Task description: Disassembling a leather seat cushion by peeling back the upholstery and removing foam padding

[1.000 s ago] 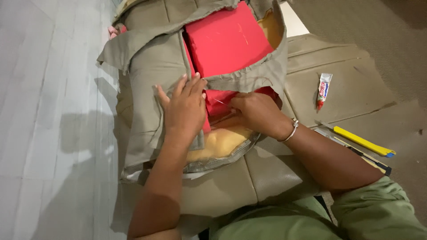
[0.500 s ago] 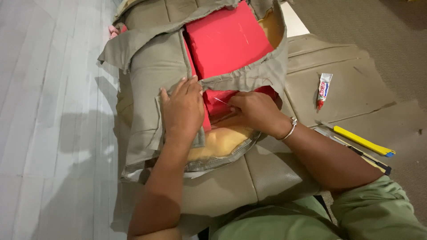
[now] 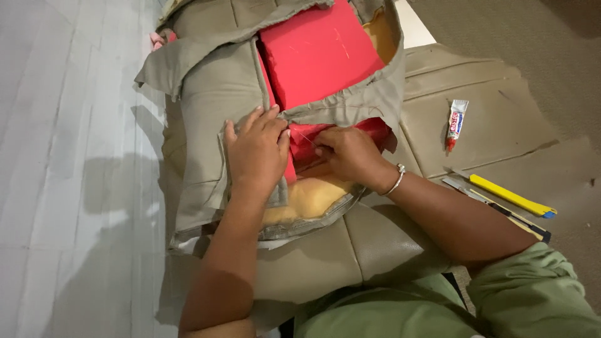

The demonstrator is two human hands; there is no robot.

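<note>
A khaki-grey leatherette cover (image 3: 213,94) lies over a seat cushion with red fabric (image 3: 316,53) and yellow foam (image 3: 310,197) showing through its open middle. My left hand (image 3: 256,150) presses flat on the cover's edge beside the opening, fingers together. My right hand (image 3: 344,153) is curled at the red fabric just below the cover's torn edge, fingertips pinched; a thin thread seems to run between the hands. What the fingers pinch is too small to make out.
A small glue tube (image 3: 456,124) lies on a beige panel (image 3: 488,119) at right. A yellow utility knife (image 3: 510,195) and a dark-handled tool (image 3: 501,209) lie beside my right forearm. Pale floorboards (image 3: 62,188) run along the left.
My left hand has slid slightly down and flattened on the cover edge. My right hand has stayed at the red fabric, with only small finger movement.
</note>
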